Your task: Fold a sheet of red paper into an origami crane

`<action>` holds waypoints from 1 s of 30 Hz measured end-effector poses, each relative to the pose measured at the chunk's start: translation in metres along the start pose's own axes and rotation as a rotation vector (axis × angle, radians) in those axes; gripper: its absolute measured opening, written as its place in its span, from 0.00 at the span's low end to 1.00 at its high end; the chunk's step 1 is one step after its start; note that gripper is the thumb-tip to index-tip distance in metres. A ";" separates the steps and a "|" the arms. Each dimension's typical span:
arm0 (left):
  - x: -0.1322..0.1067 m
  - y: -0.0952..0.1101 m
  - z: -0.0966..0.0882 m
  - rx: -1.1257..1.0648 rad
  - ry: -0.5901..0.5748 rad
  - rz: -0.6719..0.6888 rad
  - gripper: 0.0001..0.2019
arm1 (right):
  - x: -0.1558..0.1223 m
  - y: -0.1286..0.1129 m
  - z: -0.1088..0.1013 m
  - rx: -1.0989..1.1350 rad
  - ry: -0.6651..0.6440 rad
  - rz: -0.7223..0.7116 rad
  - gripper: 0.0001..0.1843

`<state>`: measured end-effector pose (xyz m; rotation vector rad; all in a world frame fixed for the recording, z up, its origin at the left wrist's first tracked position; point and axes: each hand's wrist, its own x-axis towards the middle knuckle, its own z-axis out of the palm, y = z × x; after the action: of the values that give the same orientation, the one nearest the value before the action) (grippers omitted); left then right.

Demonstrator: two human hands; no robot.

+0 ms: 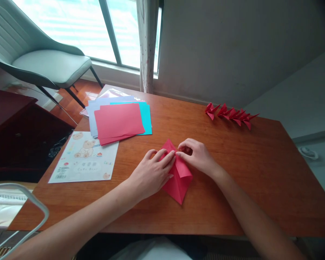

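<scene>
Near the front middle of the wooden table [219, 216], the left hand [153, 171] has loosely spread fingers on the folded red paper [180, 189], nice anchor. The right hand [197, 154] curls at the lifted flap [183, 168]; can't tell if it's pinching. I'd line edges up before creasing hard.

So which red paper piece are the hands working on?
The partly folded piece, with the left hand on it and right hand at its edge. The red sheets on the left lie flat; the small folded figures sit apart, farther back right.
</scene>
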<state>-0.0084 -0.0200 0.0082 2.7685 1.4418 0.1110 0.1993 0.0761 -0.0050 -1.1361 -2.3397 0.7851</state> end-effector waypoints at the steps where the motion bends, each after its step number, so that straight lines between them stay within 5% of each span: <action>1: 0.000 0.000 0.000 -0.001 0.002 0.001 0.23 | 0.002 0.001 0.001 -0.022 -0.017 -0.020 0.05; 13: 0.000 0.003 0.001 0.011 0.015 0.000 0.23 | 0.012 0.011 0.002 -0.123 -0.020 -0.081 0.09; 26: -0.001 0.004 0.002 0.021 0.003 -0.014 0.22 | 0.109 0.016 0.017 -0.144 -0.069 -0.081 0.14; 30: -0.001 0.005 0.001 0.013 -0.005 -0.024 0.23 | 0.110 0.019 0.016 -0.091 -0.018 -0.087 0.13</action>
<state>-0.0051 -0.0235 0.0071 2.7586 1.4798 0.0940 0.1374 0.1694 -0.0157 -1.0595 -2.4434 0.6673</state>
